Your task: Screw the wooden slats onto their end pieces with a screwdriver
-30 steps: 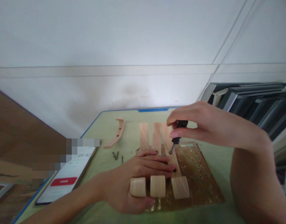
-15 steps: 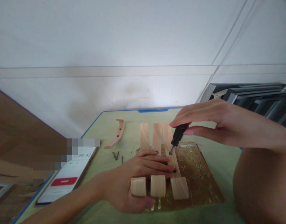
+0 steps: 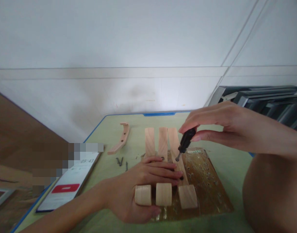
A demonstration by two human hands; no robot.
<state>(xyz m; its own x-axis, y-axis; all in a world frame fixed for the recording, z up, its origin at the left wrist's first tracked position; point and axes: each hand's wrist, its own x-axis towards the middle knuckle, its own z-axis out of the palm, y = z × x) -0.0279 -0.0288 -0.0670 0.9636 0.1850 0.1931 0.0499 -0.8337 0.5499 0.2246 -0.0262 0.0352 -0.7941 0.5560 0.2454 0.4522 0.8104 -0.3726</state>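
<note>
The right hand (image 3: 222, 119) holds a small black-handled screwdriver with a grey metal shaft (image 3: 187, 139), its grip narrow, thumb and fingertips closed around the handle. The tool leans, handle up and to the right, and its tip meets a dark round screw head (image 3: 177, 159) in the right-hand strip of pale, smooth wood (image 3: 173, 137). Nearer the person, a second dark spot shows in the same strip, just beside the fingertips of the left hand (image 3: 140, 179).

The left hand lies palm down across the wood, its grip wide: the fingers reach out flat as far as the right-hand strip, and the thumb stands apart from them, on the near side of the raised ends. Whether the palm presses hard, I cannot tell. Under these fingers, side by side with the first, run a middle strip of pale wood (image 3: 163, 140) and a left-hand strip of pale wood (image 3: 149, 140); each of the three has a blocky, upturned near end. A dark screw head shows in the middle strip, next to the fingers. The near parts of the strips are over a worn, glossy brown board pitted with small holes (image 3: 209, 184), while the far ends reach beyond it over the pale green tabletop with a blue edge (image 3: 138, 124).

To the left are a curved pale wooden hook with two dark holes (image 3: 123, 139), a few loose dark metal screws (image 3: 119, 161) and a flat phone with a lit white screen (image 3: 66, 176)
</note>
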